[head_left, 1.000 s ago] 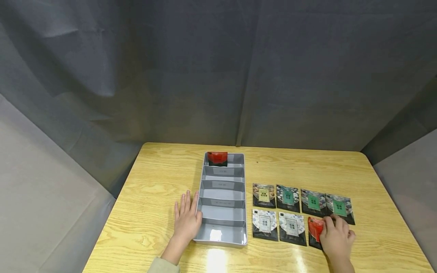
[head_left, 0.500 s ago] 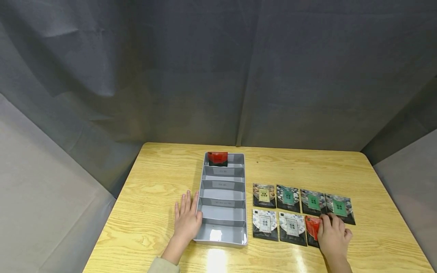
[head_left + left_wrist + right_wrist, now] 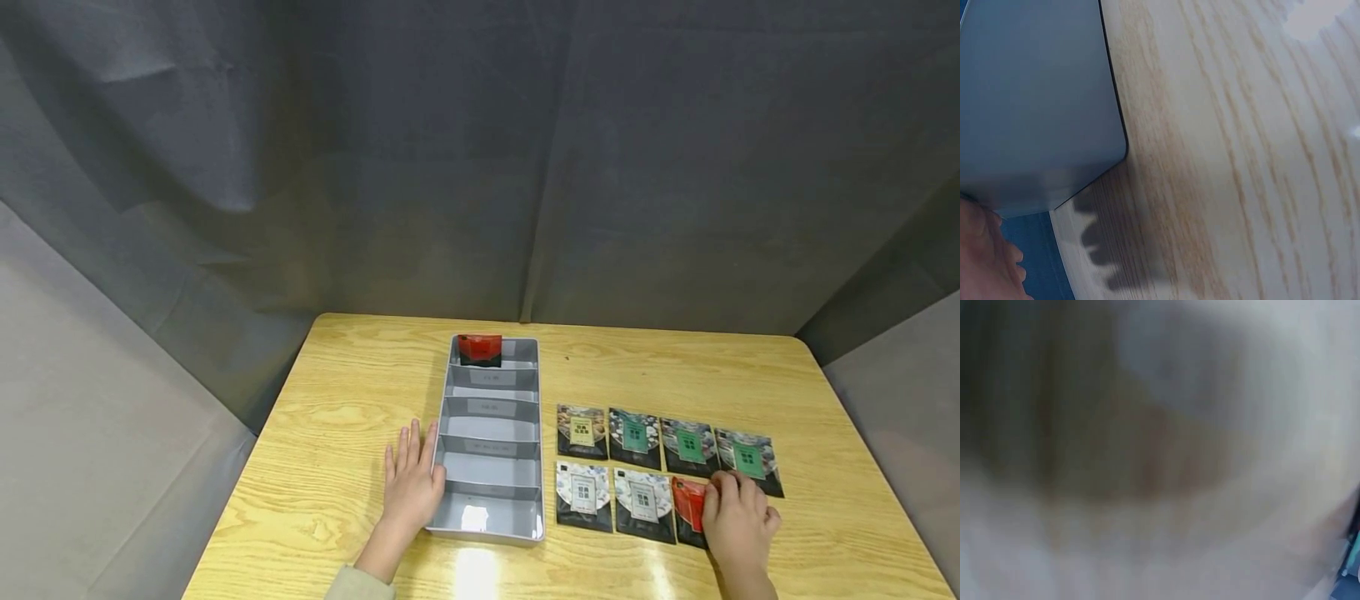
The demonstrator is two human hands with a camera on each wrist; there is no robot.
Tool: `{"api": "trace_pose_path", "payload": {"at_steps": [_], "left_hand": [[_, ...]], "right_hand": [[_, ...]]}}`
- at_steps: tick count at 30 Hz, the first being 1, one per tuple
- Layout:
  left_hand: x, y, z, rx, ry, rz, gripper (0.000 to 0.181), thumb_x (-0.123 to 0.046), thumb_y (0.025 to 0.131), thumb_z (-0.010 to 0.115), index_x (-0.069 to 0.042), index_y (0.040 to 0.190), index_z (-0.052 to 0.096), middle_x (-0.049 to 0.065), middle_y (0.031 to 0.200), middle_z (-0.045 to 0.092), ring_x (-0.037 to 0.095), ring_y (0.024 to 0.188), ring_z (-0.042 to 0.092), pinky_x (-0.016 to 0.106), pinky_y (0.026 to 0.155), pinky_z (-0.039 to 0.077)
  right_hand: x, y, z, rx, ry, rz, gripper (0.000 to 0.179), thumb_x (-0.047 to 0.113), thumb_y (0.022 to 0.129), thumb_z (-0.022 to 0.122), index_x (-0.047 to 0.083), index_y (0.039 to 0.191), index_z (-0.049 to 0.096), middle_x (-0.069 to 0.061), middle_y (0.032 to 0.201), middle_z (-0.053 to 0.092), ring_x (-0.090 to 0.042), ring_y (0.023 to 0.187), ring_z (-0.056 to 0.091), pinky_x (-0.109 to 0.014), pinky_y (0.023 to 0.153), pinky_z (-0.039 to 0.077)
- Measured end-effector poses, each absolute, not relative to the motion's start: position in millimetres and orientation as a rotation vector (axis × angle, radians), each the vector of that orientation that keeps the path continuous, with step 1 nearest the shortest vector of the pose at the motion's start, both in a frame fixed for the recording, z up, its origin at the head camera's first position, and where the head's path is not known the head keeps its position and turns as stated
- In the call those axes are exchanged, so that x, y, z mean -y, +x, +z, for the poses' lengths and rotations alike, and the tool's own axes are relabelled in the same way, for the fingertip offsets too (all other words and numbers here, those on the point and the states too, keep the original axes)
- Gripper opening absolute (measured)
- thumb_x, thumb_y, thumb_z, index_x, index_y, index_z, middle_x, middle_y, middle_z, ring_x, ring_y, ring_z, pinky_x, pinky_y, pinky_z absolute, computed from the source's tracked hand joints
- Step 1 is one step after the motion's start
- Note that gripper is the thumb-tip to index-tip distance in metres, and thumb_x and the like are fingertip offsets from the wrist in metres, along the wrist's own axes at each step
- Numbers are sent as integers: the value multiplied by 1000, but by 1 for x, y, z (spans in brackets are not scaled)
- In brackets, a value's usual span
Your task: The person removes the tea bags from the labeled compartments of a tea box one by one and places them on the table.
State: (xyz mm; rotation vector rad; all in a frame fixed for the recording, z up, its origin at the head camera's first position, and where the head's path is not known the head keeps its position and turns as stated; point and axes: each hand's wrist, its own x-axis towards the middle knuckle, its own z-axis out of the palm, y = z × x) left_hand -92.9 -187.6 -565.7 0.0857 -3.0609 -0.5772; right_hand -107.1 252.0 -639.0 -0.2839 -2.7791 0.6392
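Observation:
My left hand [image 3: 412, 487] lies flat with its fingers straight against the left side of a long grey divided tray [image 3: 542, 467]. In the left wrist view, part of that hand [image 3: 985, 256] shows under the grey tray wall [image 3: 1035, 94]. At the right, my right hand [image 3: 738, 521] is over a red and black tea packet [image 3: 688, 504] lying on the table. Its fingers bend down at the packet's right part and hide it; I cannot tell whether they pinch it. The right wrist view is mostly blur. Another red and black packet [image 3: 480, 350] stands in the tray's rear compartment.
Two packets with white labels [image 3: 583, 496] [image 3: 645, 504] lie left of the red one. Behind them is a row with one yellow-labelled packet [image 3: 582, 432] and three green-labelled ones [image 3: 691, 447]. A dark curtain [image 3: 420, 208] hangs behind the wooden table [image 3: 360, 375].
My right hand shifts slightly left with the red packet, then back a little to the right while the packet stays nearly in place. The left hand and tray have not moved.

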Motion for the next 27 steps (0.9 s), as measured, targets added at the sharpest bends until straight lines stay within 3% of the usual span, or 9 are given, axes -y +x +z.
{"api": "trace_pose_path", "payload": {"at_steps": [9,18,27], "left_hand": [[188,-94,-565,3060,85,-574,58,-21,92,38,-16,147,20,15,152,10,32,139,3,55,109,2],[187,-93,-566,3053,81,-555,58,-21,92,39,-16,147,21,16,152,11,31,139,3,55,109,2],[187,-93,-566,3053,84,-524,58,-22,91,39,-16,146,23,15,152,11,31,139,4,54,109,4]], "right_hand": [[-232,-129,-597,2632,-151,746,17,9,90,50,-1,104,53,-26,116,45,-45,107,36,-63,84,19],[-173,-171,-560,2511,174,760,22,7,85,60,2,105,55,-21,116,49,-41,108,41,-61,86,23],[-113,-215,-544,2656,391,697,30,17,90,56,9,118,50,-17,122,46,-37,113,40,-58,91,25]]}}
